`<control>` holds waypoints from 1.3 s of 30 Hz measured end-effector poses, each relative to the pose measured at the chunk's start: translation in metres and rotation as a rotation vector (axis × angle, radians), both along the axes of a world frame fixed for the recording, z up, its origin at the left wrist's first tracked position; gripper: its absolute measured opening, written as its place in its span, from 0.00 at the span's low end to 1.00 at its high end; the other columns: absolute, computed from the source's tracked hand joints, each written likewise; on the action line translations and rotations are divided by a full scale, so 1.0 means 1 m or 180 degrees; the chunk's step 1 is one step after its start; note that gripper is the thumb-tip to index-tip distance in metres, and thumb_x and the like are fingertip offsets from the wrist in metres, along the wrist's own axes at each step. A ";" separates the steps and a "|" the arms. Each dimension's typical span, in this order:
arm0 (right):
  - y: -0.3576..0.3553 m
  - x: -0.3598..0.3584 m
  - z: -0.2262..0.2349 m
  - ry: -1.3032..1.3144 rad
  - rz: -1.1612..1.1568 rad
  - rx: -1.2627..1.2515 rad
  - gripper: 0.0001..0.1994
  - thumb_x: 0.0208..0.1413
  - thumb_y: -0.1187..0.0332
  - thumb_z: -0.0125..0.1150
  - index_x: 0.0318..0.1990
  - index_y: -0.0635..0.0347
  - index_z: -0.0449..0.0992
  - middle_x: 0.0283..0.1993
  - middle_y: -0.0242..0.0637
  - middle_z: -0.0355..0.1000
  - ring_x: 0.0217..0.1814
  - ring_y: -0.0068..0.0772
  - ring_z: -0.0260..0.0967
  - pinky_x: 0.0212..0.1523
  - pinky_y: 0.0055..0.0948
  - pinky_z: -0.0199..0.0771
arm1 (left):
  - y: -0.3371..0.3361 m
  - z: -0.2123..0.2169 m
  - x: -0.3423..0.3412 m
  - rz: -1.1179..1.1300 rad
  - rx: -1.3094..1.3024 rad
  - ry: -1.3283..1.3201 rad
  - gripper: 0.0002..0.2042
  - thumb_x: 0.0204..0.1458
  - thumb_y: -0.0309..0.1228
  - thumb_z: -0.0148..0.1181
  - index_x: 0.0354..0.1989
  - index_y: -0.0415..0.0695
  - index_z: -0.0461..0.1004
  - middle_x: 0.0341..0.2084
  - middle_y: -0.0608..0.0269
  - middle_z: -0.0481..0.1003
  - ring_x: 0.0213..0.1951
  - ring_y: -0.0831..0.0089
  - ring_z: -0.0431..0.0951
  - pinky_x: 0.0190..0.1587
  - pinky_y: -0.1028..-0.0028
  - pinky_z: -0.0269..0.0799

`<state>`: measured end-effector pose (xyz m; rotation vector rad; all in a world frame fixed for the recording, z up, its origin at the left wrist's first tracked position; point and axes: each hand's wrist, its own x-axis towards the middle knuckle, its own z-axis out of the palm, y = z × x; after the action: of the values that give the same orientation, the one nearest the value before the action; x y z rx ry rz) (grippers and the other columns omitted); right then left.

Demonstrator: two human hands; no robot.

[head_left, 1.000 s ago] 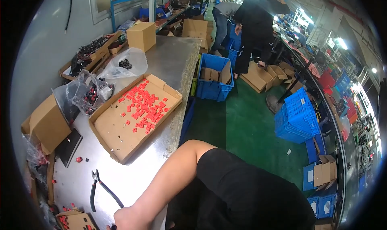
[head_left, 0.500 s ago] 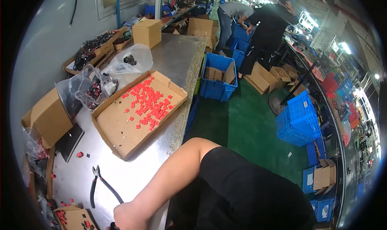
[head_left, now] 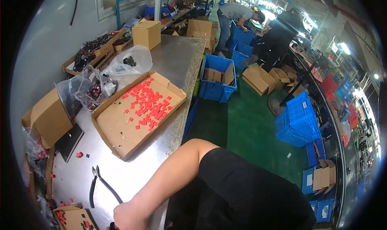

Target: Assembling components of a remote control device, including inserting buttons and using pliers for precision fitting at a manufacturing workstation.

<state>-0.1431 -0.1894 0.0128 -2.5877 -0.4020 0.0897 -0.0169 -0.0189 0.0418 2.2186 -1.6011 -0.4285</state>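
Observation:
At the lower edge is my right hand, its arm reaching in from the right over the metal table. The hand looks closed, with a bit of a dark object showing at its edge. Most of the fingers are cut off by the frame. Just beyond it lie dark-handled cutting pliers, their handles spread, one handle end close to my wrist. A small carton tray with red and black pieces stands to the left of the hand. My left hand is out of the picture.
A shallow carton tray holds many red square pieces. Behind it are plastic bags with dark parts and a cardboard box. Blue crates stand on the green floor. Two people bend over crates farther off.
Both people in the background have shifted; the one in dark clothes has bent lower and moved right. My right arm and the things on the table look almost unchanged.

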 end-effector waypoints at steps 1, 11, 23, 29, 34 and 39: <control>-0.001 0.001 -0.008 -0.0823 0.0182 0.0333 0.25 0.65 0.49 0.59 0.60 0.57 0.71 0.46 0.44 0.78 0.43 0.47 0.76 0.43 0.43 0.76 | 0.002 -0.002 0.002 -0.0059 -0.0089 -0.0108 0.26 0.54 0.35 0.69 0.60 0.38 0.72 0.46 0.40 0.78 0.48 0.44 0.81 0.52 0.56 0.76; -0.016 -0.001 -0.016 -0.0489 -0.0181 0.0285 0.31 0.59 0.42 0.62 0.62 0.53 0.66 0.18 0.45 0.72 0.21 0.57 0.74 0.24 0.50 0.74 | -0.006 -0.029 0.007 -0.0052 -0.0752 -0.0393 0.28 0.45 0.38 0.75 0.54 0.39 0.75 0.38 0.51 0.78 0.39 0.50 0.80 0.41 0.60 0.76; -0.020 0.021 0.012 -0.1133 -0.0419 0.1035 0.16 0.50 0.70 0.56 0.44 0.65 0.84 0.19 0.34 0.71 0.16 0.34 0.71 0.20 0.31 0.69 | 0.022 -0.029 0.024 0.0056 -0.0722 -0.0167 0.31 0.46 0.45 0.74 0.55 0.42 0.74 0.34 0.57 0.72 0.33 0.58 0.76 0.35 0.64 0.74; -0.010 0.015 0.005 -0.0741 -0.0217 0.0825 0.13 0.52 0.71 0.58 0.42 0.66 0.83 0.22 0.39 0.75 0.20 0.37 0.75 0.23 0.31 0.74 | 0.020 -0.031 0.025 -0.0016 -0.0756 -0.0091 0.30 0.45 0.44 0.74 0.55 0.41 0.74 0.33 0.58 0.72 0.33 0.59 0.76 0.34 0.63 0.74; -0.007 0.015 0.014 0.0034 -0.0692 0.1161 0.11 0.57 0.74 0.60 0.45 0.65 0.83 0.26 0.41 0.78 0.24 0.37 0.79 0.27 0.28 0.76 | 0.019 -0.033 0.024 -0.0001 -0.0814 -0.0275 0.28 0.45 0.43 0.74 0.52 0.43 0.73 0.32 0.62 0.69 0.31 0.66 0.74 0.31 0.68 0.73; -0.009 0.016 0.023 0.0424 -0.0775 0.1166 0.10 0.59 0.72 0.62 0.46 0.63 0.83 0.27 0.41 0.79 0.25 0.35 0.80 0.27 0.26 0.75 | 0.021 -0.029 0.023 0.0107 -0.0607 -0.0077 0.28 0.48 0.46 0.72 0.54 0.43 0.75 0.34 0.58 0.72 0.34 0.60 0.77 0.36 0.63 0.75</control>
<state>-0.1273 -0.1986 0.0357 -2.2327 -0.0452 0.0923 0.0062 0.0022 0.0130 2.1110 -1.5452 -0.2300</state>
